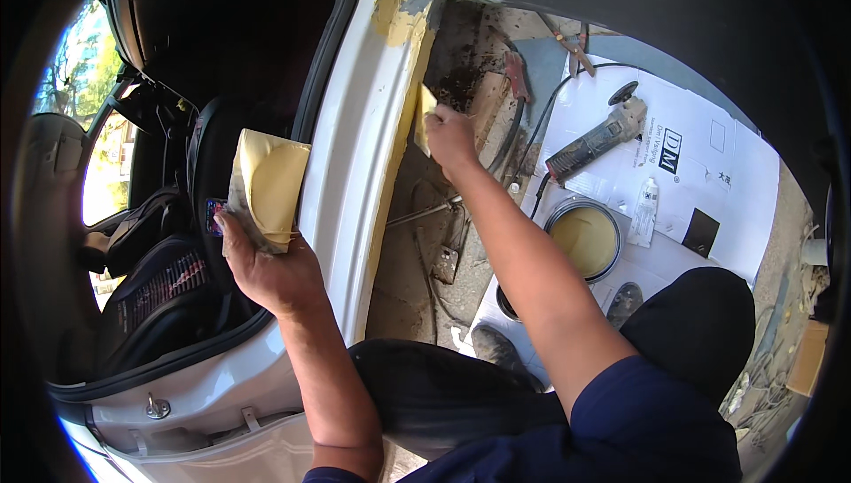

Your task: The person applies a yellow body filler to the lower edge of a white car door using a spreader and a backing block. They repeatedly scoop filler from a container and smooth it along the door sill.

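My left hand (277,277) grips a flat putty board (238,195) by its lower end. A thick, smooth mound of pale yellow putty (277,183) covers its face. My right hand (454,139) is closed around a thin putty spreader (425,109), whose blade also looks yellow. The spreader is held at the outer edge of a white car door sill (341,190); whether it touches cannot be made out. Yellow putty (396,20) coats that edge, with a wider patch at the sill's far end. The board hangs over the inner side of the sill, near the door opening.
On white printed cardboard (740,190) to the right lie an angle grinder (596,142) and a white tube (645,208). An open can (585,239) of yellowish putty stands beside them. Past the sill are a cable with a red clamp (516,77) and a metal rod. A car seat (168,297) is at left.
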`<action>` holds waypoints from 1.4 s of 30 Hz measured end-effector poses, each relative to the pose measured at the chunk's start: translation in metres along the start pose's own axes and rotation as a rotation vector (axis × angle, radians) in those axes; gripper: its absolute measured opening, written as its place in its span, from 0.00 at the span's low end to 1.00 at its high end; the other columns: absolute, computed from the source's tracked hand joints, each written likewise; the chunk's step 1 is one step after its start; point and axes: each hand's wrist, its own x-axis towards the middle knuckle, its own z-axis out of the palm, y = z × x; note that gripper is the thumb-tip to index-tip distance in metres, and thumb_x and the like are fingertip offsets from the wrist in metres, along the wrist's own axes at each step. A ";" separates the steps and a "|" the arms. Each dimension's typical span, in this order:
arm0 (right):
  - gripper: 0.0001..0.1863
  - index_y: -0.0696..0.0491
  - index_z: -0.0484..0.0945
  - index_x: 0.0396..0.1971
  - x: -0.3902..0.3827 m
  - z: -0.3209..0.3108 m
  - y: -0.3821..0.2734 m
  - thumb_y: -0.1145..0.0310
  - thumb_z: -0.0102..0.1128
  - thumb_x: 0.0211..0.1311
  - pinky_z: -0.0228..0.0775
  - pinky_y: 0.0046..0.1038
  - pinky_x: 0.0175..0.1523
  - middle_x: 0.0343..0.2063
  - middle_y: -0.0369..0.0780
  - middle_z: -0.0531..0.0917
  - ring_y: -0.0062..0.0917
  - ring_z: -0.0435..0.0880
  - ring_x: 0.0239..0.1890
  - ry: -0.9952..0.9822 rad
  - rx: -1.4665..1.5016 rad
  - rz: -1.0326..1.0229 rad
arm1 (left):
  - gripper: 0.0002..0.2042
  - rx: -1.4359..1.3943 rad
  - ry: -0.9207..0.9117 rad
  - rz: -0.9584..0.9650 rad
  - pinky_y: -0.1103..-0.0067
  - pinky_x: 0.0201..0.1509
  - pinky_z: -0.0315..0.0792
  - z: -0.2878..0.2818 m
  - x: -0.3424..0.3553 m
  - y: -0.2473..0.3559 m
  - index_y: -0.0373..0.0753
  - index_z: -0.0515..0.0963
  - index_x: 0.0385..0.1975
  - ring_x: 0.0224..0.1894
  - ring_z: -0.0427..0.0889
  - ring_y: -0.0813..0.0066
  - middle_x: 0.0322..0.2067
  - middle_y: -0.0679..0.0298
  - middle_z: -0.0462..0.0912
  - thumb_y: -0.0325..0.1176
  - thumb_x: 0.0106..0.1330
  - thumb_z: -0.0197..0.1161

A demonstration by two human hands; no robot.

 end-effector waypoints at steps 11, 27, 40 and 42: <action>0.13 0.61 0.87 0.40 -0.061 -0.014 -0.041 0.66 0.60 0.71 0.78 0.36 0.45 0.33 0.43 0.88 0.30 0.86 0.35 -0.065 0.021 -0.043 | 0.20 0.020 0.052 -0.012 0.68 0.61 0.82 0.003 0.002 -0.004 0.36 0.78 0.62 0.58 0.86 0.65 0.55 0.59 0.85 0.47 0.85 0.57; 0.30 0.50 0.69 0.76 -0.101 0.038 -0.007 0.76 0.56 0.76 0.79 0.38 0.61 0.64 0.50 0.78 0.37 0.86 0.54 0.007 0.015 -0.134 | 0.22 0.077 0.049 0.034 0.67 0.59 0.81 -0.017 0.001 0.006 0.36 0.78 0.65 0.59 0.86 0.64 0.58 0.58 0.84 0.48 0.85 0.56; 0.28 0.54 0.69 0.69 -0.218 0.031 -0.027 0.78 0.56 0.70 0.78 0.48 0.60 0.60 0.54 0.76 0.51 0.77 0.62 -0.158 0.093 -0.235 | 0.21 0.369 0.137 0.254 0.65 0.64 0.81 0.021 -0.006 0.002 0.35 0.79 0.64 0.60 0.86 0.63 0.58 0.57 0.85 0.47 0.86 0.55; 0.25 0.55 0.71 0.68 -0.234 0.024 -0.018 0.76 0.56 0.72 0.80 0.46 0.57 0.59 0.53 0.78 0.51 0.79 0.61 -0.150 0.039 -0.288 | 0.21 0.419 0.134 0.291 0.65 0.65 0.81 0.025 -0.006 0.004 0.35 0.79 0.64 0.61 0.86 0.63 0.58 0.57 0.85 0.47 0.86 0.55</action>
